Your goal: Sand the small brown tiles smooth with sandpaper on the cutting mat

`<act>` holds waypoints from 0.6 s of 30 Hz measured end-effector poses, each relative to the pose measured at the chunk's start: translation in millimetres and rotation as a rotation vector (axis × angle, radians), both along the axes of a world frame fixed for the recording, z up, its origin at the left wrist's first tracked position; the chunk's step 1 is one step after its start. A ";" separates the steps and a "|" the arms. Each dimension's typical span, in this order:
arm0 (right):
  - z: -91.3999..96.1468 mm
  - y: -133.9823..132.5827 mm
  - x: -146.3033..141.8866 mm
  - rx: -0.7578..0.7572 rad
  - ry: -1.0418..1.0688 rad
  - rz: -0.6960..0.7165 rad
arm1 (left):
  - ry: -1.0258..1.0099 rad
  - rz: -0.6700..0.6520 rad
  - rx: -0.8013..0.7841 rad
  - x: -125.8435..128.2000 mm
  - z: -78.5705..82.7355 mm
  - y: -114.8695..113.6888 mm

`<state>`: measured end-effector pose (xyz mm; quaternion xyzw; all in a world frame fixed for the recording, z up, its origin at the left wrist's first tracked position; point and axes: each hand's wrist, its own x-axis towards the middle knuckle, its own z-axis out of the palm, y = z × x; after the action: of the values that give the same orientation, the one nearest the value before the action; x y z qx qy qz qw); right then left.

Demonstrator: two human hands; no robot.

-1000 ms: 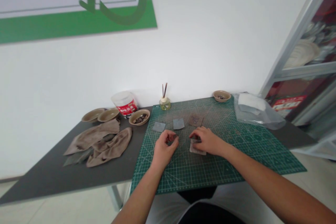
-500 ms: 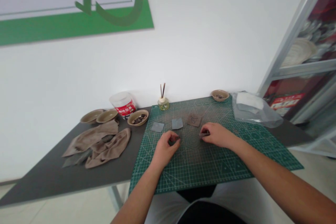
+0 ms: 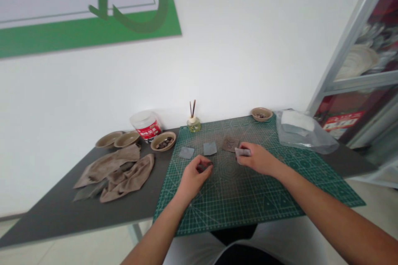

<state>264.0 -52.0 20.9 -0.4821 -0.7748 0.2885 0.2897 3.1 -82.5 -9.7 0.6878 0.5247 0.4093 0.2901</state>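
— Your right hand [image 3: 258, 160] pinches a grey piece [image 3: 242, 152] over the mat [image 3: 231, 198]; your left hand [image 3: 192, 177] is curled, its content I cannot tell.
— Already three squares [image 3: 209, 148] lie flat; your pinched one not yet.

Dark table [image 3: 62, 219], green mat [image 3: 230, 211] with 3 small squares [image 3: 210, 148], 3 bowls [image 3: 127, 138] at left, tub [image 3: 150, 129], crumpled cloths [image 3: 132, 179]
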 end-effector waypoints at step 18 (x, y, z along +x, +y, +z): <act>-12.6 69.4 -48.0 -0.331 0.740 0.136 | -0.447 -0.146 -0.195 17.7 21.7 84.0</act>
<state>216.0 17.5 8.3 -0.3336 -0.5916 0.5816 0.4478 20.8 1.4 12.0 0.5852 0.4332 0.4767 0.4926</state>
